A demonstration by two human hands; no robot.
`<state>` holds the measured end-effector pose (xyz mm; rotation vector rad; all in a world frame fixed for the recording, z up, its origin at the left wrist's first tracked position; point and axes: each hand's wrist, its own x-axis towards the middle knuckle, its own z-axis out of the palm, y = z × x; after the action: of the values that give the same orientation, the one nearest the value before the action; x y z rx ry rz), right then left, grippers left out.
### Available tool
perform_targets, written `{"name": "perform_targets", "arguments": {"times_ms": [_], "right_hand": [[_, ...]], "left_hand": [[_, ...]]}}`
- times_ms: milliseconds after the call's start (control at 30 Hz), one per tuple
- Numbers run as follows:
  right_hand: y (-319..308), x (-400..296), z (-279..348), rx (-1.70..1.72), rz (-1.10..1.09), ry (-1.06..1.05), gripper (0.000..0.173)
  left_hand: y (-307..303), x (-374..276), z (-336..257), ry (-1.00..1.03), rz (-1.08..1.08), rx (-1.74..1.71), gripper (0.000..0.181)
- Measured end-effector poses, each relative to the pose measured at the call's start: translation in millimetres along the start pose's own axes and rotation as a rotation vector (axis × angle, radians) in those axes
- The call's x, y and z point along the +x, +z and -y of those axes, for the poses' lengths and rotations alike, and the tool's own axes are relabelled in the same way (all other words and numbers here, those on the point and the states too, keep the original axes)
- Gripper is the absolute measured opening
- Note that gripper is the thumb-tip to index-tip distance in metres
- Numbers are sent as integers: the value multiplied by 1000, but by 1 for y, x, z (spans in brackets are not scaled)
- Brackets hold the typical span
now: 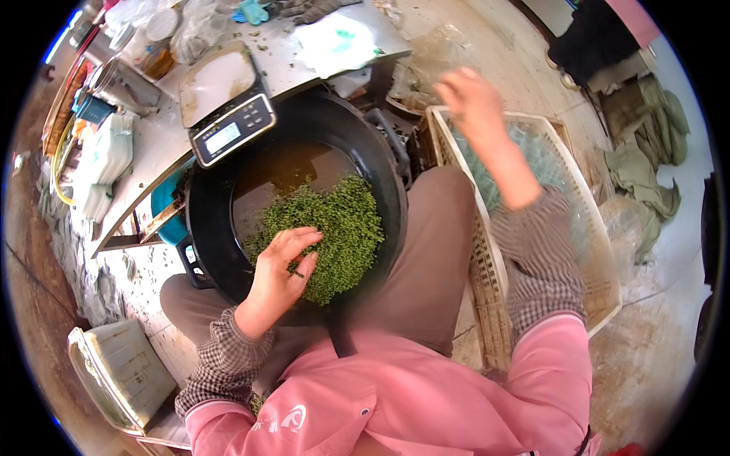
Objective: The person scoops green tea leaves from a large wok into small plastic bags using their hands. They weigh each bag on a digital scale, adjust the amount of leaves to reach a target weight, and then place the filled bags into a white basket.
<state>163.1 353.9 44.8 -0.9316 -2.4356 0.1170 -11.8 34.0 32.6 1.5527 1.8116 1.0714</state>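
A large black tub (pixel 215 214) stands between my knees with brownish water at its far side. Toward the near side lies a heap of small green granular plant matter (pixel 348 239), perhaps berries or peppercorns on stems. My left hand (pixel 288 268) is at the left edge of this heap, fingers curled, with a small green bit by the thumb; how firmly it is held does not show. Raised above the far end of a white plastic crate (pixel 493 259), my right hand (pixel 470 97) is blurred, its fingers bent. Whether it holds anything cannot be made out.
A digital scale (pixel 228 105) sits at the table's edge (pixel 140 191), overhanging the tub. Jars, a metal canister (pixel 128 85) and stacked white containers (pixel 108 154) stand at the left. Clear plastic material (pixel 530 154) fills the crate. A white bin (pixel 122 373) is at lower left.
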Motion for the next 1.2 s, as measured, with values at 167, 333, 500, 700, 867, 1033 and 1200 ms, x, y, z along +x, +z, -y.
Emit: {"name": "perform_targets", "arguments": {"times_ms": [167, 333, 500, 700, 867, 1033, 1200], "right_hand": [[77, 85, 90, -94, -27, -272, 21], [116, 114, 91, -208, 314, -172, 11], [122, 127, 63, 184, 288, -103, 11], [106, 133, 73, 927, 291, 364, 27], [95, 100, 112, 472, 0, -241, 22], [74, -11, 187, 357, 82, -363, 13], [56, -60, 199, 371, 36, -16, 26]], "left_hand": [[-19, -24, 21, -96, -84, 50, 27], [-29, -42, 43, -182, -149, -50, 27], [-32, -36, 51, -100, -141, -40, 27], [-39, -12, 41, -83, -143, -92, 28], [-41, 38, 50, -98, -473, -281, 28], [-35, 86, 68, -86, -515, -213, 12], [-19, 76, 45, -19, -521, 95, 12]]}}
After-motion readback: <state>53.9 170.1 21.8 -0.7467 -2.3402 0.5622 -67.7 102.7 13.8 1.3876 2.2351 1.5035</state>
